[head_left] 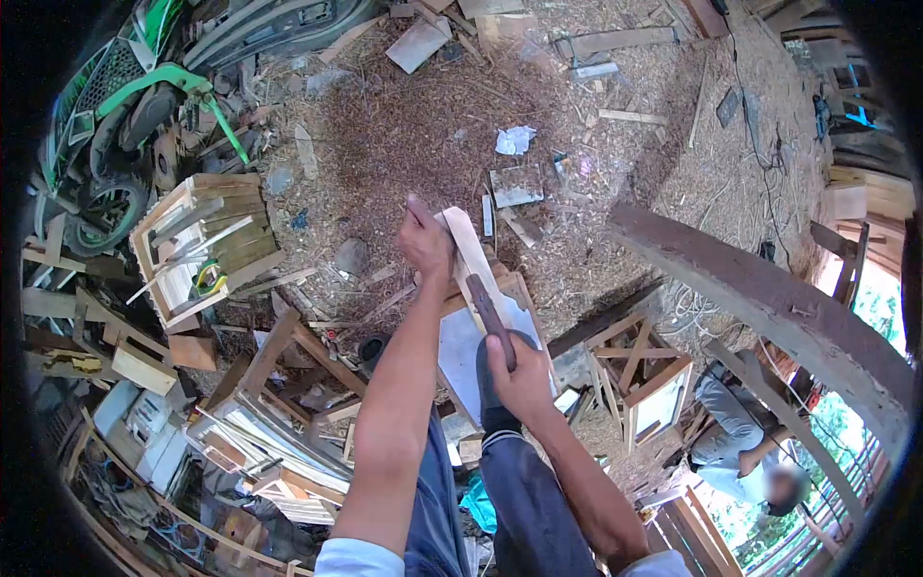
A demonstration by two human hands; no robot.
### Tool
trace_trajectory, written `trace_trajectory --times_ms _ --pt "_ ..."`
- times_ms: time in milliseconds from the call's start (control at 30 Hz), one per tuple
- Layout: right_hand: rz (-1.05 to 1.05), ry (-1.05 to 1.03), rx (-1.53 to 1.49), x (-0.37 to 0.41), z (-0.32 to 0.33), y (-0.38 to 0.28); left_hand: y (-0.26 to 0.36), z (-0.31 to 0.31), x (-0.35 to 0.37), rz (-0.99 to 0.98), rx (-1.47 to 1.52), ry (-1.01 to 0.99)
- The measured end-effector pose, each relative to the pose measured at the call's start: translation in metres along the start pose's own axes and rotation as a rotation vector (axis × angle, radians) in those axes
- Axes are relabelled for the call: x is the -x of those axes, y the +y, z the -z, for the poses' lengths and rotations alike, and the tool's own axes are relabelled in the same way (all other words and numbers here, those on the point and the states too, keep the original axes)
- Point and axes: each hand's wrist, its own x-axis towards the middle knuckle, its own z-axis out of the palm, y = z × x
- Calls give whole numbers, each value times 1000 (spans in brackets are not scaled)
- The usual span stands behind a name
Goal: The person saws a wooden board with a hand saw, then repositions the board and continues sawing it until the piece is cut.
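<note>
A pale wooden strip [468, 248] slants over a white-topped wooden stool or box [460, 351]. My right hand [520, 378] is closed around a dark brown wooden tool [487, 306], whose long body lies along the strip in this view. My left hand [426, 244] is closed beside the strip's far end, its fingers curled. A brown tip [415, 207] shows at the top of that fist, and I cannot tell what it grips. My dark-clad foot [494, 383] rests on the white top, close to my right hand.
Wood shavings and offcuts [519, 185] cover the ground ahead. A wooden crate [207, 240] with tools stands left, near a green motorbike [163, 87]. A heavy beam [760, 288] crosses the right side. At lower right sits another person [735, 433] by a small wooden frame [642, 370].
</note>
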Motion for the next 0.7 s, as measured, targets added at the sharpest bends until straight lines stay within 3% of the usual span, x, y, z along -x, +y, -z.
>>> trace_trajectory --times_ms 100,167,300,433,533,633,700 --pt "-41 -14 60 12 14 -44 2 -1 1 -27 -36 62" --pt "-167 -58 95 63 48 -68 2 -4 0 -16 -17 44" --pt "-268 -83 159 101 79 -76 1 -1 5 8 97 71" --pt "-294 -63 163 96 71 -72 2 3 6 66 3 20" --pt "-181 -1 129 72 42 -45 2 0 5 -25 53 91" --pt "-122 -3 117 32 37 -67 2 2 5 39 52 1" --pt "-11 20 83 -18 4 -37 4 4 9 65 50 4"
